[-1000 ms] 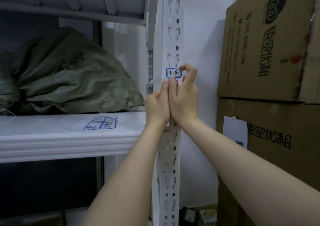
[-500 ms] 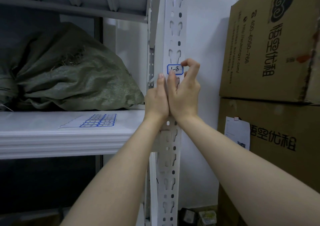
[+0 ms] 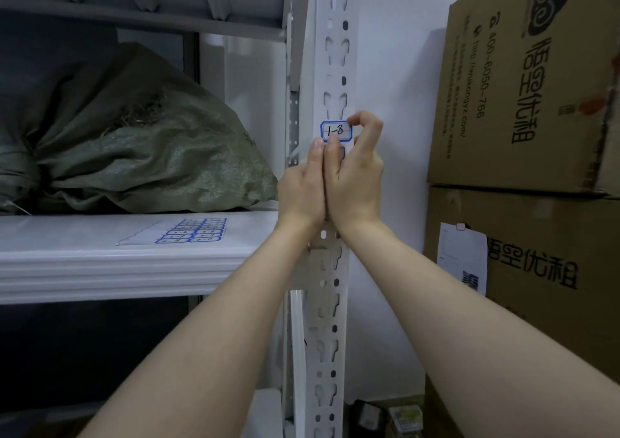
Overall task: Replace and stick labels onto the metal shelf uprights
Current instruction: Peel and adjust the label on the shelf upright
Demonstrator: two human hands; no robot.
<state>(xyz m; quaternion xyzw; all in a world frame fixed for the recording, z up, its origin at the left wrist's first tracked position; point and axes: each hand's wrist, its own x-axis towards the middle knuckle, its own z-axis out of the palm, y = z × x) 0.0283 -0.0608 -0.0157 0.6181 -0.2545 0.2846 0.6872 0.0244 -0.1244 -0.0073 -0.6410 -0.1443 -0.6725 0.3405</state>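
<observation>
White shelf upright [image 3: 335, 68] with both hands on it, and the label [image 3: 336, 131] "1-8" on its front face.
Uneven pressure may leave the label crooked or one corner lifted. The right hand [image 3: 355, 175] pinches its right end between curled forefinger and thumb; the left hand [image 3: 302, 186] lays a straight thumb just under it, and its other fingers are hidden, so I cannot tell their state.

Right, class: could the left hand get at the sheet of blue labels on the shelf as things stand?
Probably yes. The left hand holds nothing, fingers straight against the upright, and the label sheet lies uncovered on the shelf beside it; the green sack sits further back.
</observation>
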